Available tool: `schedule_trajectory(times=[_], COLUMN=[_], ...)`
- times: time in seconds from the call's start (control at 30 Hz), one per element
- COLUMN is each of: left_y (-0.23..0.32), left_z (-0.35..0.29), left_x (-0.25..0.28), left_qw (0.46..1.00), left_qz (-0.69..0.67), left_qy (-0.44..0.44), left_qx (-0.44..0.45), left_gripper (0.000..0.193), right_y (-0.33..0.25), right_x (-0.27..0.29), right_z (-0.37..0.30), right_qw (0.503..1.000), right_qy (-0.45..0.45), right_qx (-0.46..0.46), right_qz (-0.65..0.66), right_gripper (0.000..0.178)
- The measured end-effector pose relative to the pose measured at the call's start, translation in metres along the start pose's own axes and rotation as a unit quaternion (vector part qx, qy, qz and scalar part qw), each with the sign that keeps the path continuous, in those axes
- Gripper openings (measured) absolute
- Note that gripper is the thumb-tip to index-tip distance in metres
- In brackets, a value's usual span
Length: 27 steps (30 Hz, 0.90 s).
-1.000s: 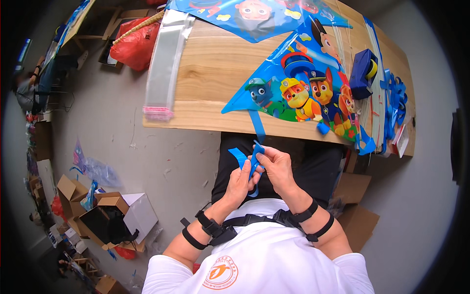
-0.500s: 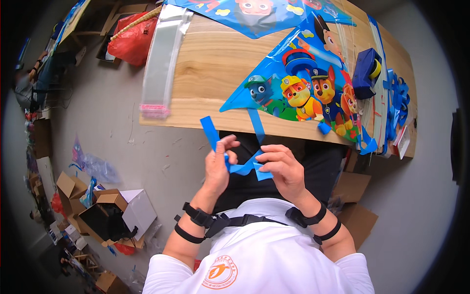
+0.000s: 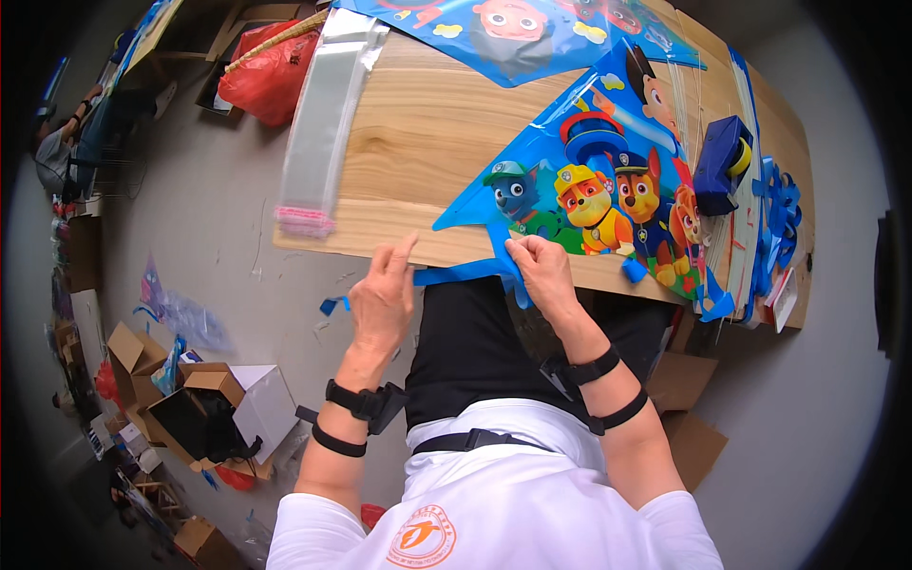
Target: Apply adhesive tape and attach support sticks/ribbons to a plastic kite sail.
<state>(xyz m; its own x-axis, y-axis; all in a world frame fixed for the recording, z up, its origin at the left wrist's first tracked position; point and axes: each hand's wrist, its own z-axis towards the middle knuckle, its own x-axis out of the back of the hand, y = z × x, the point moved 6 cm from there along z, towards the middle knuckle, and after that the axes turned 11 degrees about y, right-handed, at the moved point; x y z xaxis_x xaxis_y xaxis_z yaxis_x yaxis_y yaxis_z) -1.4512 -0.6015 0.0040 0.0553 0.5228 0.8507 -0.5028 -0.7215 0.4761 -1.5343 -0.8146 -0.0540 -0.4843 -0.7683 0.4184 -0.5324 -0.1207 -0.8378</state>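
A blue ribbon [image 3: 461, 275] runs taut between my two hands at the table's front edge. My left hand [image 3: 383, 294] is closed on one part of it, and a loose end pokes out on its far left side. My right hand [image 3: 543, 271] pinches the ribbon beside the lower edge of a blue printed plastic sheet [image 3: 532, 209], pointed like a kite's sail. Cartoon puppies cover this sheet, which lies on the table. Where the ribbon meets the sheet is partly hidden by my right fingers.
On the wooden table [image 3: 408, 114] lie clear plastic bags [image 3: 337, 123], another printed sheet [image 3: 503, 47], a blue tape dispenser [image 3: 719, 176], thin white sticks [image 3: 743, 223] and bunched blue ribbons [image 3: 785, 209]. Open cardboard boxes [image 3: 214, 385] and a red bag [image 3: 271, 81] stand left. A person sits far left.
My hands have moved forward to the table edge and apart, the left one going left. The ribbon, looped and slack before, is now drawn straight between them.
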Motion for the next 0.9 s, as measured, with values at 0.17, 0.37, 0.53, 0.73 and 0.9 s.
schedule_trajectory(times=[0.17,0.37,0.53,0.73,0.9], left_y=[0.034,0.027,0.024,0.023,0.025], left_z=[0.004,0.000,-0.003,-0.006,-0.008], left_x=[-0.035,-0.060,-0.073,-0.080,-0.080], left_qw=[0.997,0.993,0.989,0.987,0.986], left_qz=[-0.020,0.010,0.024,0.068,0.066], left_qy=[-0.014,-0.013,-0.021,-0.024,-0.002], left_qx=[-0.078,-0.115,-0.141,-0.146,-0.152], left_gripper=[0.055,0.055,0.052,0.052,0.052], right_y=[0.002,0.006,0.003,-0.012,-0.049], right_x=[-0.033,-0.044,-0.044,-0.040,-0.026], right_z=[0.008,0.015,0.017,0.013,0.000], right_qw=[0.997,0.992,0.990,0.980,0.908], right_qy=[0.037,0.055,0.065,0.074,0.144], right_qx=[-0.009,-0.017,-0.026,0.005,0.347], right_qz=[-0.066,-0.109,-0.125,-0.184,-0.186], right_gripper=[0.033,0.034,0.034,0.032,0.013])
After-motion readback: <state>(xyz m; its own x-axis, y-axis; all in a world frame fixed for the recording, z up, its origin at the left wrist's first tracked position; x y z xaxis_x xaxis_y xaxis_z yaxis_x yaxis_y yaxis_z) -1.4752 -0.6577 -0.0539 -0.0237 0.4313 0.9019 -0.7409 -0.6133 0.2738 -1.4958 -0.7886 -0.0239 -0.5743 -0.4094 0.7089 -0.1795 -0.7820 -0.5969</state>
